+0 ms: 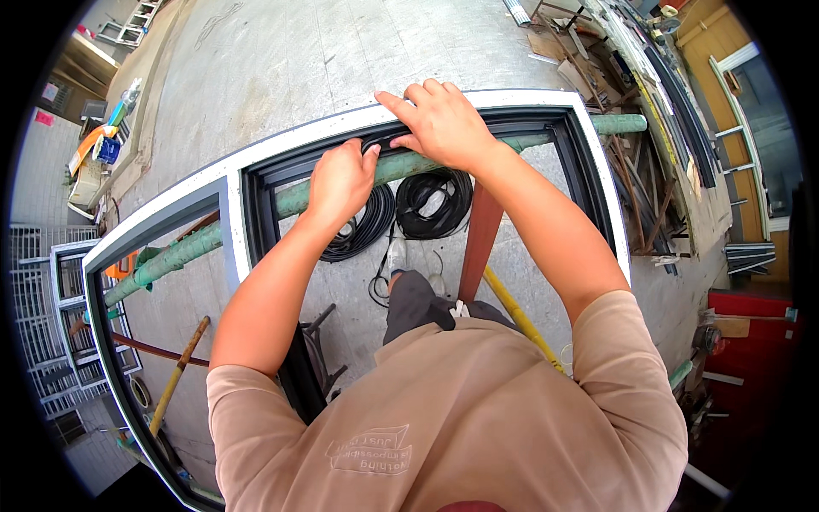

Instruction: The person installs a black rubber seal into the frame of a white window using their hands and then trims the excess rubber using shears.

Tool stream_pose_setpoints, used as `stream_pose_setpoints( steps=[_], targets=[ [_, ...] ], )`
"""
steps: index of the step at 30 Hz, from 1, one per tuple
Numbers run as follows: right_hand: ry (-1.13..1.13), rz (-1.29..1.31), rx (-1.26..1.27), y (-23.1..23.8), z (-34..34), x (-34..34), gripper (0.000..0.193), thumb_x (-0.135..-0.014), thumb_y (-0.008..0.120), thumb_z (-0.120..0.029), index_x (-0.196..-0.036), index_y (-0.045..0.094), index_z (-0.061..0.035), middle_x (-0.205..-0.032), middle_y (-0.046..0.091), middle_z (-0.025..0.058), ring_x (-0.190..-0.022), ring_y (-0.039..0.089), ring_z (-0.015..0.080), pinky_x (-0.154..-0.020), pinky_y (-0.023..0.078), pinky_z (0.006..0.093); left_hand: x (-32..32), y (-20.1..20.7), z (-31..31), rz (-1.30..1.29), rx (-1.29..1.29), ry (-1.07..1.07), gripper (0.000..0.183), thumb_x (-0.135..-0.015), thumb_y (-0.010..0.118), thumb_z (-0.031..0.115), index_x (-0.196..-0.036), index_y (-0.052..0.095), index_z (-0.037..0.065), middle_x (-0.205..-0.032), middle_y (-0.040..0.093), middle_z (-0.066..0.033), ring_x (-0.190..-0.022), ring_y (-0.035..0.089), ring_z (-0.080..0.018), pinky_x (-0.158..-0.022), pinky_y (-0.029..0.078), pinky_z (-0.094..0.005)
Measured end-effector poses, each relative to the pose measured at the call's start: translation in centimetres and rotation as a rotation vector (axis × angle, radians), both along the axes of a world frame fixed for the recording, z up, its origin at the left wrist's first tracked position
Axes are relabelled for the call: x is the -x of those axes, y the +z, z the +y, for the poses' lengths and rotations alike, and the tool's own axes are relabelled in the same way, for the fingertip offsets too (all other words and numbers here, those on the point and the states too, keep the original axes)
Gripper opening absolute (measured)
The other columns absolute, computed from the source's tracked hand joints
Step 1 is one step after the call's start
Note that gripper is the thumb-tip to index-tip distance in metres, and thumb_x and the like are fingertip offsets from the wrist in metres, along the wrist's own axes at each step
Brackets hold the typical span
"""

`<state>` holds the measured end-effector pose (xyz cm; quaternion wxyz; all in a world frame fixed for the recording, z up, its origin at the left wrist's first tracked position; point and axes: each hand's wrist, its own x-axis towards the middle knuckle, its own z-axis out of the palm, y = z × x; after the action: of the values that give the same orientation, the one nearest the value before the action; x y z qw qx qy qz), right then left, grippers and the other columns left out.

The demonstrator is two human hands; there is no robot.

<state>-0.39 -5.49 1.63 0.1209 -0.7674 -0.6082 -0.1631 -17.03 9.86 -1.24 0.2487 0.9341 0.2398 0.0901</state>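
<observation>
A large window frame with white outer faces and black inner channels lies in front of me on green-wrapped pipes. Along the inner edge of its far bar, a short stretch of black rubber sealing strip shows between my hands. My left hand is closed, its thumb and curled forefinger pinching at the strip. Just to the right, my right hand grips over the far bar. Its fingers rest on the white face, and its thumb presses toward the strip. The undersides of both hands are hidden.
Two coils of black strip lie on the concrete floor inside the frame's opening, by my foot. A red-brown bar and a yellow pole slant beneath. Scrap wood and metal are piled at right; white frames stand at left.
</observation>
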Motion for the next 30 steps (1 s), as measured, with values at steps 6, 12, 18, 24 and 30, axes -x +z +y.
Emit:
stream_pose_setpoints(
  steps=[6,12,18,24,30],
  targets=[
    [0.036,-0.038,0.024,-0.3,0.3,-0.4,0.076,-0.088,0.087,-0.044,-0.156,0.062,-0.0213,-0.115,0.071,0.0073,-0.114,0.067,0.0284,-0.099,0.052,0.0443,0.1,0.3,-0.5,0.048,-0.046,0.005,0.044,-0.111,0.062,0.04,-0.102,0.072,-0.003,-0.095,0.077,-0.0306,-0.093,0.075,-0.0535,-0.086,0.058,-0.0619],
    [0.038,0.015,-0.006,-0.4,0.2,-0.6,0.076,-0.087,0.089,-0.036,-0.157,0.061,-0.0245,-0.116,0.07,0.0077,-0.114,0.066,0.0292,-0.098,0.051,0.0442,0.1,0.1,-0.7,0.011,-0.031,0.002,0.045,-0.111,0.063,0.038,-0.1,0.071,-0.005,-0.089,0.074,-0.0334,-0.09,0.073,-0.0543,-0.084,0.056,-0.0625],
    [0.022,0.017,0.024,0.1,0.3,-0.5,0.077,-0.085,0.091,-0.033,-0.155,0.062,-0.0219,-0.112,0.067,0.008,-0.111,0.066,0.0298,-0.096,0.051,0.0443,0.0,0.7,0.1,0.061,0.05,-0.045,0.041,-0.108,0.066,0.036,-0.105,0.073,-0.004,-0.095,0.077,-0.0323,-0.096,0.075,-0.0529,-0.089,0.059,-0.0611],
    [0.03,0.018,0.019,0.0,0.4,-0.1,0.077,-0.084,0.092,-0.033,-0.155,0.063,-0.0213,-0.111,0.067,0.0081,-0.11,0.065,0.0298,-0.095,0.05,0.0449,2.2,0.3,-0.8,0.001,0.227,-0.016,0.037,-0.105,0.07,0.032,-0.113,0.07,-0.005,-0.09,0.077,-0.0287,-0.097,0.075,-0.0506,-0.089,0.056,-0.0578],
    [0.027,0.029,0.021,0.0,0.6,0.0,0.079,-0.087,0.09,-0.032,-0.159,0.06,-0.0217,-0.111,0.066,0.0076,-0.11,0.063,0.029,-0.094,0.049,0.0447,5.8,-0.2,-1.4,0.135,0.332,0.0,0.036,-0.11,0.065,0.034,-0.106,0.065,-0.001,-0.091,0.078,-0.0174,-0.088,0.077,-0.0333,-0.082,0.056,-0.046]
  ],
)
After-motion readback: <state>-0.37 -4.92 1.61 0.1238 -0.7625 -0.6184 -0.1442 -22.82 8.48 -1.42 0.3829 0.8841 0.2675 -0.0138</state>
